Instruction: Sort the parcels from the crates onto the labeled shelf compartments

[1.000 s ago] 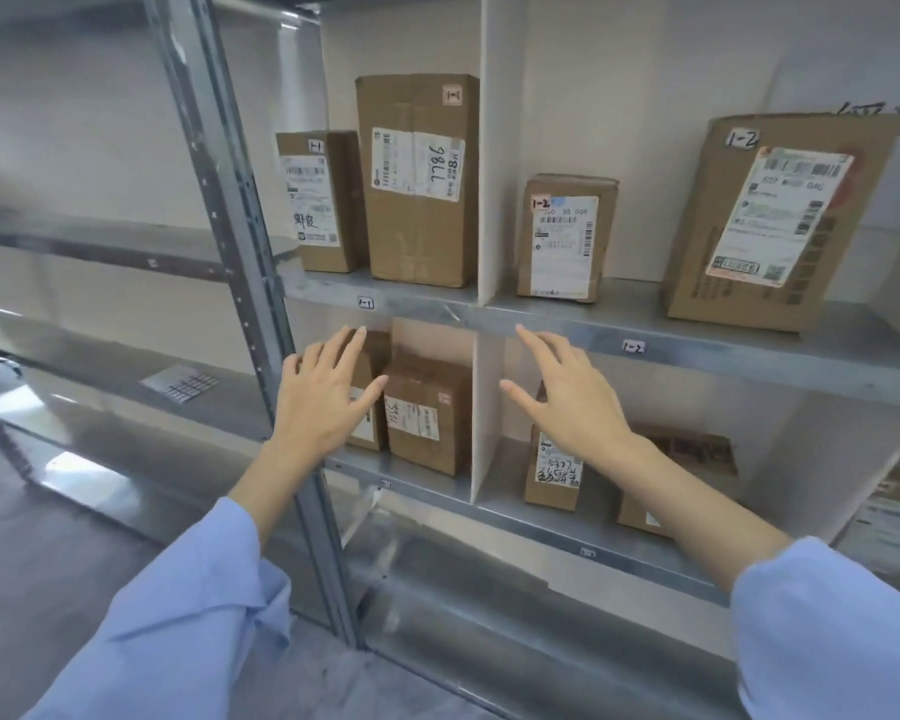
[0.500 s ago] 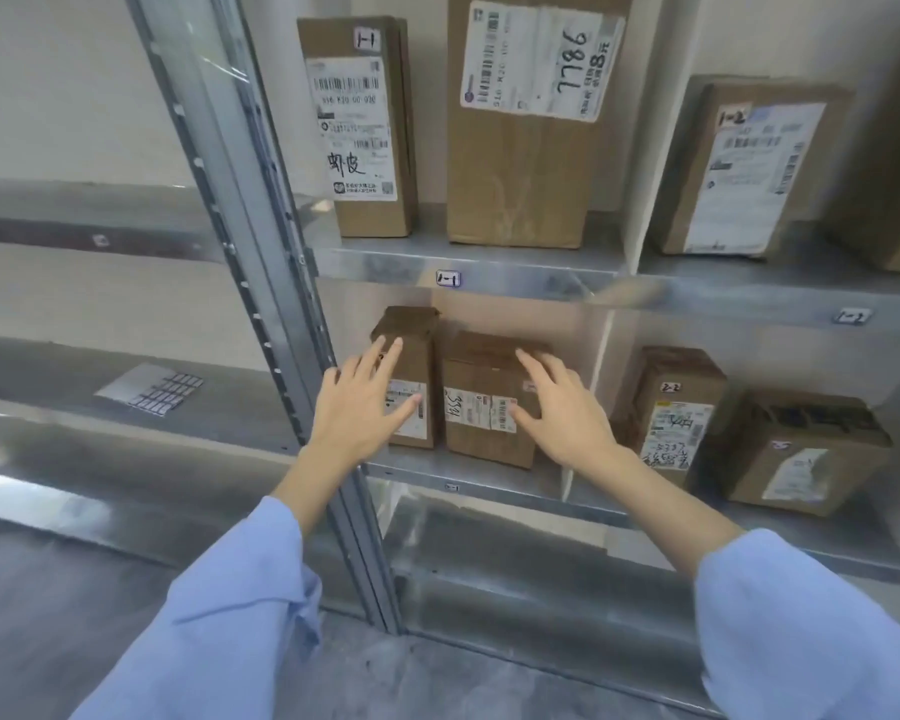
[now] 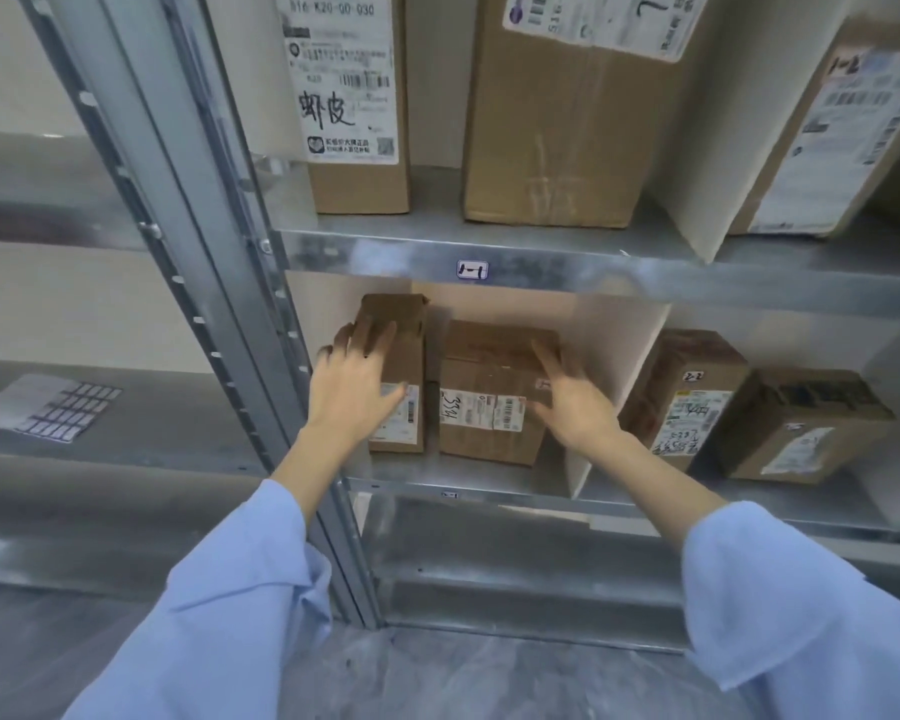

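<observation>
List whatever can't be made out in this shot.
Head view:
Narrow brown cardboard parcel: label mostly covered by the left hand.
Wide brown cardboard parcel: right end hidden behind the right hand; contact blurred.
Tall brown cardboard box above: top cut by frame edge.
Small white tag on lower shelf lip: too small to read.

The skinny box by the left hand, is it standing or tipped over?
Standing: the skinny box rests on its small end, taller than wide.
</observation>
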Demonstrator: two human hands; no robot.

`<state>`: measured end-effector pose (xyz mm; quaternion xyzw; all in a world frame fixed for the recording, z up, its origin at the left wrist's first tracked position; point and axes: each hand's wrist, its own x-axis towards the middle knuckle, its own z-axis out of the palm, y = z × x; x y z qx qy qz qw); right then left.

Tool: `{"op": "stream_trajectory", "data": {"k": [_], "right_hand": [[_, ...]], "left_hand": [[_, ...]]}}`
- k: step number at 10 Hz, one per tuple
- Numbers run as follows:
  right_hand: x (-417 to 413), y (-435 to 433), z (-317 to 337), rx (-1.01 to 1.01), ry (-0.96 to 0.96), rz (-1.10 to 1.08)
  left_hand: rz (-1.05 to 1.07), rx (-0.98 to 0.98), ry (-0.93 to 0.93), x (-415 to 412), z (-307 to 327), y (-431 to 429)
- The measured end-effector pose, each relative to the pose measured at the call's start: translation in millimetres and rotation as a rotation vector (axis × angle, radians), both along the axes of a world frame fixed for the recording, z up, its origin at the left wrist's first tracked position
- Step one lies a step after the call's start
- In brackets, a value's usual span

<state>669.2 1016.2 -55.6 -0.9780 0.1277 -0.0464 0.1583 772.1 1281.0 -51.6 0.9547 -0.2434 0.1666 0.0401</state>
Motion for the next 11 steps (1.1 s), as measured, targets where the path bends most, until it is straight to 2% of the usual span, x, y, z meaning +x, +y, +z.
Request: {"op": "stream_trajectory", "data": {"k": [2, 5, 9, 11], "right_hand": [[10, -9, -12, 0.010, -0.043, 0.025], [9, -6, -13, 0.069, -0.123, 0.036], [-11, 0, 12, 0.065, -0.044, 0.014], [-39, 0, 20, 0.093, -0.035, 0.023]], "left_hand": [[-0.008, -0.063, -0.055, -1, -8, 1], [-0.046, -0.026, -0.090, 5, -10, 7], [-0.043, -0.013, -0.077, -19, 3, 13], [-0.045, -0.086, -0.092, -48, 7, 17]]}}
